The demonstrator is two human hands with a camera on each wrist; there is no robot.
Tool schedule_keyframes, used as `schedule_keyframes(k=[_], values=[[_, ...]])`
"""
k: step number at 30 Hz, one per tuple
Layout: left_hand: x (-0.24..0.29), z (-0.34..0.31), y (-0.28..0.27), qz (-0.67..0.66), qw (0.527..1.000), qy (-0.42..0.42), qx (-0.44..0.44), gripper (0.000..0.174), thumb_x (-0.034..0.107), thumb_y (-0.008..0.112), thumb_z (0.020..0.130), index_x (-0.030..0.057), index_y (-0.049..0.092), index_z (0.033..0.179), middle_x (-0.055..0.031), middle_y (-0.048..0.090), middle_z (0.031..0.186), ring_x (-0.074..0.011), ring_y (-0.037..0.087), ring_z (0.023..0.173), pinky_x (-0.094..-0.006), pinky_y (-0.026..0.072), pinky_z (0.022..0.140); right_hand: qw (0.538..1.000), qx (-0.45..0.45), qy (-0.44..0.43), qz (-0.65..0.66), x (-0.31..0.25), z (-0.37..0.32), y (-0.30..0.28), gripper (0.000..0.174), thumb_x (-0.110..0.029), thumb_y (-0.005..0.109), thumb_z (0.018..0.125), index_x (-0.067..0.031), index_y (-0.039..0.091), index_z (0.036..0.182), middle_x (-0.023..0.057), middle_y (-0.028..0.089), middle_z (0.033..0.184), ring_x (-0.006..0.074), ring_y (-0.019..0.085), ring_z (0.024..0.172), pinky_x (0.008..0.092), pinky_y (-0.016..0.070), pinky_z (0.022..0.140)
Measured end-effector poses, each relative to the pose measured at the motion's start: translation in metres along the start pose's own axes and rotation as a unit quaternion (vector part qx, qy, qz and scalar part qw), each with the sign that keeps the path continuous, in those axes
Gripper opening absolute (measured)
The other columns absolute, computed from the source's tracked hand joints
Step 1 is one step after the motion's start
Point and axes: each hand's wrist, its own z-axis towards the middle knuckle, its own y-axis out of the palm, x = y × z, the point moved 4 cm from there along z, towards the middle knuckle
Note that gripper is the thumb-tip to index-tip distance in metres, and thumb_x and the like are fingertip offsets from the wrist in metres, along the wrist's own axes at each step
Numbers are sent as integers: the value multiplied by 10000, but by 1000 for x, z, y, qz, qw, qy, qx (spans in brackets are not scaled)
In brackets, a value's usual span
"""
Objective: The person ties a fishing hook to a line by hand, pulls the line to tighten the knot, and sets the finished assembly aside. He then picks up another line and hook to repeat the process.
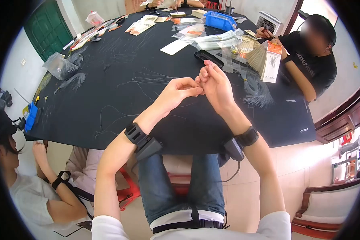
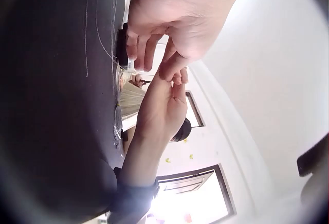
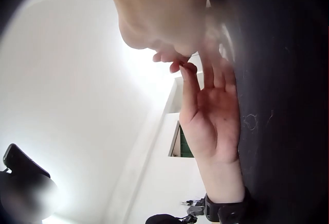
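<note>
The left hand (image 1: 175,95) and right hand (image 1: 217,86) meet above the black table, fingertips touching. In the left wrist view the left hand (image 2: 185,15) pinches with thumb and index finger, other fingers loosely bent, against the right hand's (image 2: 163,108) fingertips. From the right wrist, the right hand (image 3: 164,18) has curled fingers and partly hides the left hand's (image 3: 213,121) tips. What they pinch looks like a thin clear line, barely visible between the fingers. Loose thin strands (image 1: 148,79) lie on the table beside the left hand.
A black tray (image 1: 209,58) sits just beyond the right hand; a strand bundle (image 1: 257,91) and card stack (image 1: 271,64) lie to the right. Farther back stands a blue bin (image 1: 220,21). Plastic bags (image 1: 60,66) lie left. Other people sit around the table (image 1: 124,104).
</note>
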Motion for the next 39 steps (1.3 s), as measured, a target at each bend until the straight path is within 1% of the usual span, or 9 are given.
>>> schedule_keyframes(k=[1, 7, 10, 13, 16, 19, 25, 31, 39], values=[[0, 0, 1, -7, 1000, 1, -1, 99, 113, 612, 817, 28, 630, 865, -47, 628, 888, -118, 584, 845, -245, 437, 804, 1000, -16, 7, -4, 1, 0, -1, 201, -190, 361, 949, -38, 402, 1075, 24, 430, 764, 150, 473, 764, 283, 395, 717], [-2, -2, 2, -60, 998, -2, 6, 98, 97, 601, 825, 22, 636, 876, -47, 629, 863, -126, 602, 841, -240, 463, 760, 999, -33, -11, -40, 1, -2, 5, 192, -166, 365, 942, -34, 428, 1067, 21, 439, 771, 126, 485, 765, 310, 425, 822], [-2, -4, 6, -42, 999, -12, -14, 99, 100, 601, 824, 22, 636, 873, -57, 632, 870, -124, 605, 833, -247, 470, 767, 997, -51, -27, -49, 1, -1, 5, 195, -151, 367, 938, -24, 429, 1073, 23, 440, 774, 117, 481, 752, 333, 415, 890], [-4, -3, 7, -19, 999, -27, -21, 105, 103, 597, 826, 18, 634, 876, -74, 635, 881, -129, 609, 823, -251, 475, 785, 998, -30, -17, -55, -1, -2, 7, 198, -127, 370, 927, -22, 412, 1089, 23, 426, 749, 109, 456, 729, 367, 382, 939], [-7, -3, 6, -12, 999, -34, -32, 112, 105, 591, 830, 16, 632, 883, -92, 636, 888, -144, 614, 832, -257, 476, 797, 996, -41, -23, -73, -2, -3, 10, 205, -131, 373, 926, -17, 415, 1091, 23, 426, 751, 111, 454, 728, 371, 381, 935], [-7, -5, 8, -60, 996, -49, -33, 119, 107, 588, 833, 15, 632, 894, -99, 635, 893, -157, 619, 849, -262, 476, 798, 996, -36, -34, -81, -2, -3, 10, 205, -147, 378, 934, -8, 436, 1072, 29, 438, 763, 110, 457, 741, 322, 418, 856], [-10, -6, 13, -85, 992, -79, -53, 120, 101, 584, 834, 15, 635, 901, -105, 638, 897, -163, 621, 861, -263, 482, 793, 996, -13, -38, -83, 1, 0, 2, 223, -169, 373, 939, 5, 452, 1055, 33, 442, 759, 119, 429, 722, 300, 419, 803], [-13, -5, 12, -62, 994, -77, -47, 118, 95, 585, 832, 8, 640, 890, -99, 643, 867, -157, 622, 848, -254, 480, 788, 994, 3, -77, -82, 6, 1, 2, 267, -214, 349, 950, 16, 451, 1041, 41, 451, 764, 125, 433, 733, 320, 427, 801], [-16, -7, 18, -67, 992, -94, -59, 134, 109, 601, 821, 6, 638, 899, -99, 639, 879, -151, 610, 864, -255, 473, 798, 987, 90, -119, -67, 8, 0, -10, 295, -243, 339, 949, 21, 457, 1002, 52, 461, 753, 129, 446, 714, 328, 436, 758]])
